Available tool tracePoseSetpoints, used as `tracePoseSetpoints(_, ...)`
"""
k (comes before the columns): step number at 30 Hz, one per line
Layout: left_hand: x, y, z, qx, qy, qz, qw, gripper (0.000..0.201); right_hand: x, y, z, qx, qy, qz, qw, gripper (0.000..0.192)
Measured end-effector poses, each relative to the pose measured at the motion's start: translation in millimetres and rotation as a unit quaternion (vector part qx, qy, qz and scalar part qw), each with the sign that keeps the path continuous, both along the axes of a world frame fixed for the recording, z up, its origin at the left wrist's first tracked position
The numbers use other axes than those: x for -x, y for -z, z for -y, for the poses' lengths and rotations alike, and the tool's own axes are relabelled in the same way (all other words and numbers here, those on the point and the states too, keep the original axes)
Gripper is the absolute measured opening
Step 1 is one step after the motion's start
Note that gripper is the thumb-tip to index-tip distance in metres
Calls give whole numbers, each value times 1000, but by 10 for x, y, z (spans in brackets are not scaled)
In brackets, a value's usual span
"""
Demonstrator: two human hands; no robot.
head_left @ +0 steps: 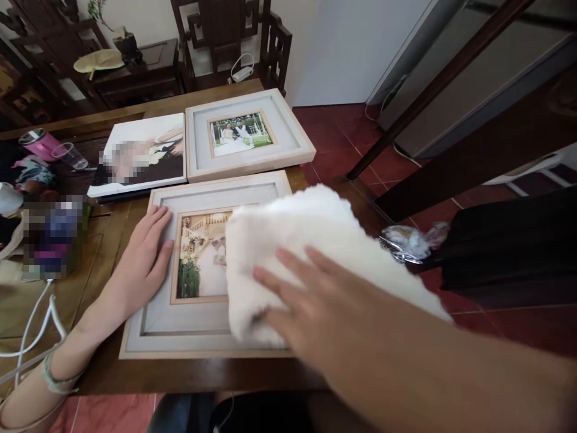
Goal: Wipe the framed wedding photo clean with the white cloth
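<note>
A framed photo (162,313) with a pale wood edge and grey mat lies flat at the near edge of the brown wooden table (112,228). My left hand (139,264) rests flat on the frame's left side, fingers spread. My right hand (306,300) presses a fluffy white cloth (306,234) onto the frame's right half, covering part of the picture. A second, similar framed photo (246,135) lies just behind it, with an unframed canvas print (139,153) to its left.
Clutter sits at the table's left: a pink tumbler (38,141), a clear plastic cup (70,155), bags and white cables (31,328). Dark wooden chairs (229,36) stand behind. A crumpled plastic wrapper (408,240) lies on dark furniture to the right, over red floor tiles.
</note>
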State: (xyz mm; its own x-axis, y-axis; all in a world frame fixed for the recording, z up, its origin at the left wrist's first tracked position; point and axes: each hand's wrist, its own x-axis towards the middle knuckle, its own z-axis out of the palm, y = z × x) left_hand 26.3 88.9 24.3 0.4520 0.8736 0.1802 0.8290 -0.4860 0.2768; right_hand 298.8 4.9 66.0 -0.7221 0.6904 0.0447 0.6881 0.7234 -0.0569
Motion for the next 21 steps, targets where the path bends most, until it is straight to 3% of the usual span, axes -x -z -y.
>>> tracePoseSetpoints(3,4,18,6,-7,5,3,1000,48,37,-107,293,34,-34,-59,997,18)
tracePoseSetpoints(5,14,27,10,-10,7,2,1000,48,60,-130,292,40,-26,-52,997,21)
tracePoseSetpoints(8,29,27,17,-12,8,0,1000,48,66,-64,-7,38,-9,8,999,29)
tracePoseSetpoints(12,38,10,23,-2,7,1,1000,47,-23,100,-576,-25,28,79,996,63)
tracePoseSetpoints(16,37,-9,21,11,2,9,1000,48,-98,143,-828,-67,46,115,990,54)
tracePoseSetpoints(21,20,-6,10,9,6,5,1000,46,20,101,-514,-25,33,118,992,44)
